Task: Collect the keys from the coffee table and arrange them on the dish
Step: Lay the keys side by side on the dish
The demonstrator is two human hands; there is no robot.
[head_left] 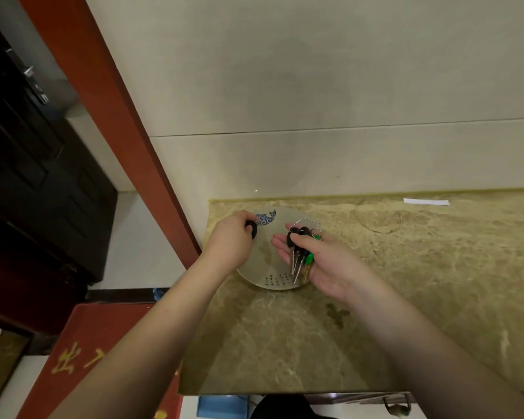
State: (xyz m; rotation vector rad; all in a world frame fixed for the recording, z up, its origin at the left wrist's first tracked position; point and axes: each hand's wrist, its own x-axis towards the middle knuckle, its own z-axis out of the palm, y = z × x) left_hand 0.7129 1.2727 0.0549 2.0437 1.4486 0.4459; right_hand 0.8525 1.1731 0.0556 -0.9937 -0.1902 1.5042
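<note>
A round pale dish (265, 252) with a blue fish motif and small dark characters sits on the marble top near its left edge. My right hand (324, 264) lies palm up over the dish's right side, holding a bunch of keys (300, 252) with black and green heads on wire rings. Over the dish's left rim, my left hand (233, 240) pinches a single black-headed key (251, 229).
The tan marble counter (375, 297) runs to the right and toward me, against a pale tiled wall. A white paper strip (426, 202) lies at the back right. A red door frame (118, 116) and red mat (103, 343) are on the left.
</note>
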